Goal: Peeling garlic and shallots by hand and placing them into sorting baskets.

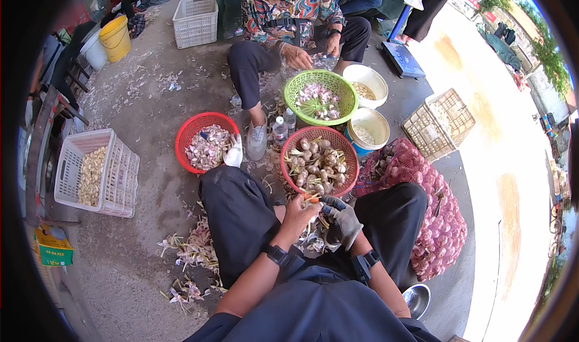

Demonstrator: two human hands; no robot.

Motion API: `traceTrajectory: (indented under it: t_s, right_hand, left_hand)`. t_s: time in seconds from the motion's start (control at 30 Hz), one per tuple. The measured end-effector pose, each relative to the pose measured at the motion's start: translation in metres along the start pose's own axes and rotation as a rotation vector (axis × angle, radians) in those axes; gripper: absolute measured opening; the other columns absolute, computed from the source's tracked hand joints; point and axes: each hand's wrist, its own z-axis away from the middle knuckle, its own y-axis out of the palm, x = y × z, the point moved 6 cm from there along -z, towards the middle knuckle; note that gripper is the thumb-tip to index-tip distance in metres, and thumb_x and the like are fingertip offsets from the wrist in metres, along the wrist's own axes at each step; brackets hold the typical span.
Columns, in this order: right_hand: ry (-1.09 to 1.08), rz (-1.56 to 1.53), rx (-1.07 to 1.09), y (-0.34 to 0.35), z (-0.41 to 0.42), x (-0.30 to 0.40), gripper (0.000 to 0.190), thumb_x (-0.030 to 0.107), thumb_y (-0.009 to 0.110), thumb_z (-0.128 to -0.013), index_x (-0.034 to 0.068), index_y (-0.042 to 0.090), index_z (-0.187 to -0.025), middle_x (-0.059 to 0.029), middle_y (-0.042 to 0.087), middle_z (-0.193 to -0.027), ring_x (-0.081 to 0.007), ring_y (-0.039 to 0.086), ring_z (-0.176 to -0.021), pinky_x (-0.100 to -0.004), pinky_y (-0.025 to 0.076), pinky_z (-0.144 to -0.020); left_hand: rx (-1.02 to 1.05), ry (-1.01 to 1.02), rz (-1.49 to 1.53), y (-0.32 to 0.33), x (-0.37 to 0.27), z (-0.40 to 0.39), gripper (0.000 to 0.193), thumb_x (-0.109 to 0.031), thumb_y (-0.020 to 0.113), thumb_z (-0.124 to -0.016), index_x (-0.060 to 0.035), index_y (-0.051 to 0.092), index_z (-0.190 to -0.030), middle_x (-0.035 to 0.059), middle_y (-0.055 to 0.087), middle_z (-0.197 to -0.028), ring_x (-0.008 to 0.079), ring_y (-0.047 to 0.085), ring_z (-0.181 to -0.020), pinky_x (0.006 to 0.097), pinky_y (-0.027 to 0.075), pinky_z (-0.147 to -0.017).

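Note:
My bare left hand [298, 217] and my right hand [346, 221], in a grey glove with dark fingertips, meet between my knees. Their fingers close around a small piece of garlic [320, 206], mostly hidden by them. An orange item [312, 200] shows at my left fingertips; its kind is unclear. Just beyond my hands, a pinkish-red plastic basket [287, 175] holds whole garlic bulbs [312, 165] with cut stems. Garlic skins [312, 240] lie on the ground below my hands.
A red basket [182, 154] of cloves stands left, a green basket [291, 104] and white buckets [381, 136] ahead. Water bottles [280, 132] stand between. A mesh sack [436, 224] of garlic leans by my right knee. Crates [122, 179] flank me. Another person [289, 21] sits opposite.

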Motion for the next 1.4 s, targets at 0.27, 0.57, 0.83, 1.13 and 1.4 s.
traceTrajectory:
  t_s: [0.27, 0.57, 0.83, 1.13, 1.4]
  right_hand:
    - [0.115, -0.267, -0.166, -0.007, -0.02, 0.019, 0.027, 0.007, 0.06, -0.099, 0.001, 0.062, -0.126, -0.0042, 0.062, -0.085, -0.019, 0.062, -0.074, -0.0366, 0.056, -0.069]
    - [-0.154, -0.27, -0.135, 0.004, -0.193, 0.178, 0.055, 0.015, 0.058, -0.102, 0.017, 0.036, -0.152, -0.0097, 0.059, -0.129, -0.0339, 0.065, -0.099, -0.056, 0.059, -0.079]
    - [-0.211, 0.077, -0.038, 0.053, -0.142, 0.142, 0.055, 0.019, 0.064, -0.101, 0.004, 0.045, -0.15, -0.0144, 0.057, -0.14, -0.0255, 0.071, -0.089, -0.0349, 0.062, -0.069]
    - [-0.262, 0.413, 0.019, 0.042, -0.003, 0.054, 0.052, 0.021, 0.079, -0.093, 0.0, 0.061, -0.137, -0.0034, 0.069, -0.12, -0.0105, 0.061, -0.106, -0.0293, 0.051, -0.095]
    - [-0.11, 0.197, -0.005, 0.016, 0.006, 0.044, 0.036, 0.027, 0.074, -0.097, 0.0, 0.069, -0.12, 0.0007, 0.07, -0.099, -0.0076, 0.059, -0.086, -0.0254, 0.05, -0.077]
  left_hand:
    - [-0.053, -0.108, 0.412, -0.003, 0.0, 0.002, 0.021, -0.022, 0.066, -0.1, -0.0046, 0.062, -0.112, 0.0006, 0.065, -0.088, 0.0064, 0.059, -0.07, 0.024, 0.052, -0.053]
    - [-0.11, -0.062, 0.607, -0.008, -0.013, -0.001, 0.017, -0.022, 0.065, -0.101, -0.009, 0.064, -0.111, -0.0012, 0.066, -0.09, 0.0061, 0.057, -0.069, 0.0254, 0.052, -0.054]
    - [-0.259, -0.023, 0.707, -0.032, -0.004, -0.009, 0.014, -0.022, 0.066, -0.101, -0.01, 0.065, -0.108, 0.0038, 0.071, -0.095, 0.0156, 0.071, -0.083, 0.0314, 0.058, -0.064]
    - [-0.173, -0.07, 0.471, -0.006, 0.006, -0.014, 0.013, -0.016, 0.069, -0.098, -0.0055, 0.065, -0.105, 0.0003, 0.067, -0.096, 0.0058, 0.059, -0.08, 0.0225, 0.048, -0.071]
    - [-0.049, 0.006, 0.234, 0.01, -0.011, -0.001, 0.012, -0.014, 0.069, -0.097, -0.0055, 0.063, -0.103, -0.0034, 0.061, -0.088, 0.0041, 0.054, -0.071, 0.0214, 0.045, -0.064]
